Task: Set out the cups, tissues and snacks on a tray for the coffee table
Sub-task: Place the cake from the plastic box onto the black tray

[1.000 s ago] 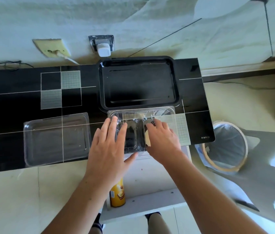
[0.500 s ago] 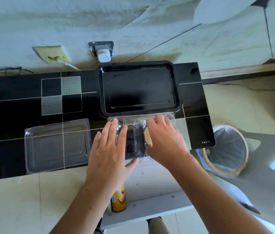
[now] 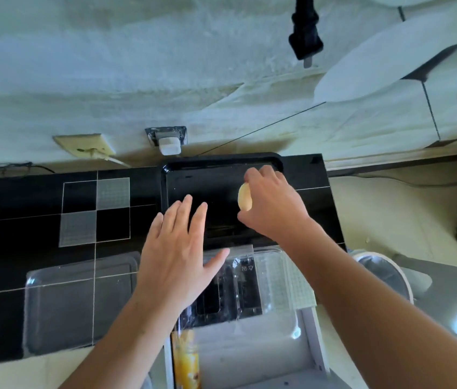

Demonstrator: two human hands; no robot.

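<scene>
Right hand (image 3: 273, 204) pinches a pale snack (image 3: 244, 197) over the black tray (image 3: 193, 167); left hand (image 3: 178, 248) flat, fingers spread. Risk: loose pinch, snack drops, breaks/slides off.

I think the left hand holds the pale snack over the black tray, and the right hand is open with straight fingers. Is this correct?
The hands are swapped. In the head view the right hand holds the pale snack over the black tray, and the left hand is open with straight fingers.
</scene>
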